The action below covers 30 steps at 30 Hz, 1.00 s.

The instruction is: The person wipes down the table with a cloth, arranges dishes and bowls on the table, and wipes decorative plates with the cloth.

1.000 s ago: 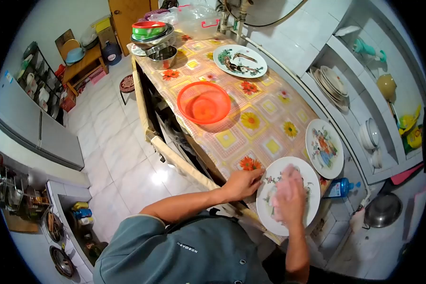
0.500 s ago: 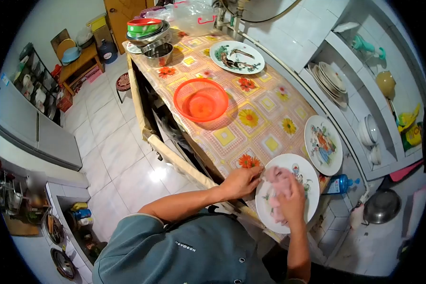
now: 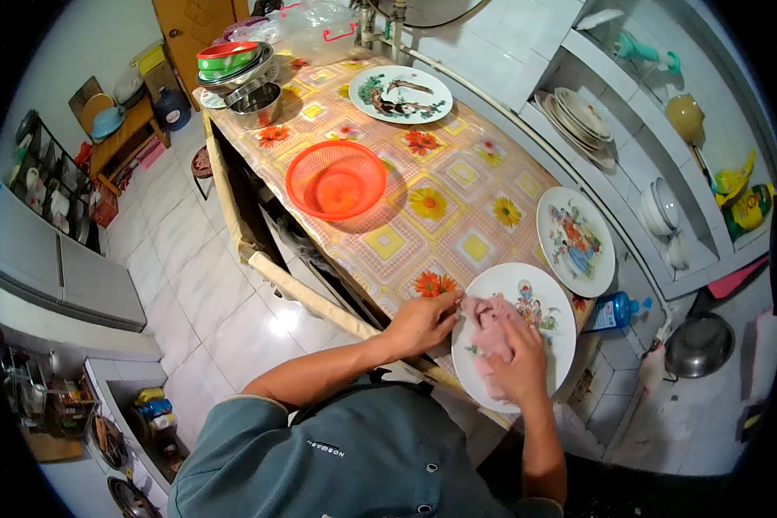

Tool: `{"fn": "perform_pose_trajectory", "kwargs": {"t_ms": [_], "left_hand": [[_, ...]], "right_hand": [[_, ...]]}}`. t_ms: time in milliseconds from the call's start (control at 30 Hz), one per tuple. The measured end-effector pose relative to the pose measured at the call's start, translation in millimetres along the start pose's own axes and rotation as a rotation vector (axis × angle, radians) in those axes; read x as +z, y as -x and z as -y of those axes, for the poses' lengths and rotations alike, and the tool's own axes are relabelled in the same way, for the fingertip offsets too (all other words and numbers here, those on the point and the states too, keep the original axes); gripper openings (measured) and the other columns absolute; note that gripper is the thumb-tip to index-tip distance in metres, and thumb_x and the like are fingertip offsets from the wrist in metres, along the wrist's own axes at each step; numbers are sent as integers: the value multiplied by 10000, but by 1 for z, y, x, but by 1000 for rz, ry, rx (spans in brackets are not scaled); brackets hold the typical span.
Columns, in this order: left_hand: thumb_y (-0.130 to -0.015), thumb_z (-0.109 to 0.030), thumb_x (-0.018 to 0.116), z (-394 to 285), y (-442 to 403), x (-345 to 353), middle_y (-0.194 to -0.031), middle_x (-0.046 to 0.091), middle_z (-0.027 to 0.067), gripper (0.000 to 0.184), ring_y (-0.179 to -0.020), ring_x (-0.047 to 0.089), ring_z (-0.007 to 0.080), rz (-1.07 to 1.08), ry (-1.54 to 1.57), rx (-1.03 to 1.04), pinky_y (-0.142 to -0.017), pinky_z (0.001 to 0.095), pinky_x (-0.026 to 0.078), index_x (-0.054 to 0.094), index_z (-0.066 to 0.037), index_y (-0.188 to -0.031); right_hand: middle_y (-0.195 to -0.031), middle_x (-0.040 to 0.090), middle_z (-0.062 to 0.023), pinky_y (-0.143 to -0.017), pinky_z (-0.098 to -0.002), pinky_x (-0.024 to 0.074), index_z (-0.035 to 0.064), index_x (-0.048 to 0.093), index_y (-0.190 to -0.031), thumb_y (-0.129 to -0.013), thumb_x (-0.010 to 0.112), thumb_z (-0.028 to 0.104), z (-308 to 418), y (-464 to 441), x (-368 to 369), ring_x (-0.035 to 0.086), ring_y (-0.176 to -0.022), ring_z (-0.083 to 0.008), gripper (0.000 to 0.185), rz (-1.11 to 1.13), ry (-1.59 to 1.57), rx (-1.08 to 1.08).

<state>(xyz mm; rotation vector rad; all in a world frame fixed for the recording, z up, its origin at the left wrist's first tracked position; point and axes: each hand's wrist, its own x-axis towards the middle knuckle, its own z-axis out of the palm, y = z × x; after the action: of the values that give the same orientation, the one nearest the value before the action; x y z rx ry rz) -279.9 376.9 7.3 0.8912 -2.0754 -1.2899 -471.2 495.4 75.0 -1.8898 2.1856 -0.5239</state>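
A white plate (image 3: 554, 350) with painted figures lies at the near end of the table. My left hand (image 3: 423, 325) has its fingers curled at the plate's left rim. My right hand (image 3: 523, 364) grips a crumpled pink cloth (image 3: 492, 332) and presses it on the plate's face, hiding part of the picture. Just beyond, a second painted plate (image 3: 577, 242) rests near the table's right edge. An orange plastic basket (image 3: 336, 181) stands to the left, and an oval plate with a dark tree-like picture (image 3: 401, 95) lies farther back.
The table has a flowered cloth (image 3: 457, 233). Stacked bowls (image 3: 233, 65) and a steel pot (image 3: 257, 108) stand at its far left corner. On the right are shelves with plates (image 3: 578, 121), a blue bottle (image 3: 611, 311) and a metal pan (image 3: 699, 345).
My right hand and the cloth have shifted on the plate toward its left side. The left hand stays by the rim. The whole view has tilted slightly.
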Motion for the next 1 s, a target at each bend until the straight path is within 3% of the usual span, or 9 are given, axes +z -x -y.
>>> {"fn": "perform_pose_trajectory", "kwargs": {"t_ms": [100,333,400,533,600,767,800,900,1000], "left_hand": [[-874,-196,608,-3,1,0,-807,636,205,402,-737,623,386,-30,49,-7,-636,434,484,551,-44,-1242],[-870,-188,615,-9,2,-3,-801,634,208,401,-728,623,384,-32,20,1,-627,428,484,554,-46,-1240],[-872,-188,613,-6,2,-1,-809,635,208,396,-735,622,388,-36,40,-1,-631,431,485,554,-45,-1237],[-872,-187,611,-6,2,-2,-819,637,209,397,-746,622,391,-69,26,65,-635,434,486,552,-47,-1239],[-877,-178,629,-12,2,-7,-891,652,213,437,-782,655,362,11,-37,-28,-670,395,512,537,-84,-1294],[-877,-173,633,-7,2,-4,-942,659,203,437,-807,660,352,-11,-9,-14,-694,387,516,537,-81,-1294],[-877,-168,634,-6,2,-3,-959,659,203,436,-809,662,345,-15,22,-13,-701,385,516,538,-82,-1294],[-878,-156,634,-10,2,-5,-981,659,201,437,-807,665,330,-8,-23,-21,-708,376,517,536,-83,-1298],[-879,-155,633,-7,3,-4,-977,658,204,441,-805,665,324,-2,29,-15,-704,368,517,533,-84,-1302]], "right_hand": [[-1202,568,-188,-1001,-456,384,-29,554,-1226,-705,716,143,-18,0,6,485,-1154,-394,572,-141,-36,148],[-1188,582,-188,-985,-444,400,-26,588,-1186,-709,711,140,-9,2,2,512,-1132,-376,520,27,-30,-27],[-1186,590,-187,-992,-439,397,-23,607,-1167,-694,711,121,-22,-4,5,518,-1145,-368,506,-150,-181,272],[-1177,595,-196,-1005,-439,389,-24,610,-1170,-701,680,78,-2,1,7,525,-1131,-374,485,-7,-84,-42],[-1170,599,-191,-1007,-438,386,-26,608,-1170,-701,686,82,-4,-2,6,529,-1122,-373,487,-42,-96,18],[-1155,608,-193,-1001,-425,394,-15,627,-1146,-709,688,76,2,0,0,534,-1132,-359,450,-120,-227,208],[-1143,615,-189,-988,-420,406,-12,628,-1147,-704,695,78,2,3,5,546,-1107,-357,457,-88,-135,51],[-1139,619,-183,-969,-412,424,-18,626,-1146,-687,707,58,10,4,7,558,-1080,-357,472,-64,-47,-36],[-1110,625,-181,-941,-405,441,-15,638,-1126,-677,708,45,4,2,4,569,-1054,-358,459,-145,-128,100]]}}
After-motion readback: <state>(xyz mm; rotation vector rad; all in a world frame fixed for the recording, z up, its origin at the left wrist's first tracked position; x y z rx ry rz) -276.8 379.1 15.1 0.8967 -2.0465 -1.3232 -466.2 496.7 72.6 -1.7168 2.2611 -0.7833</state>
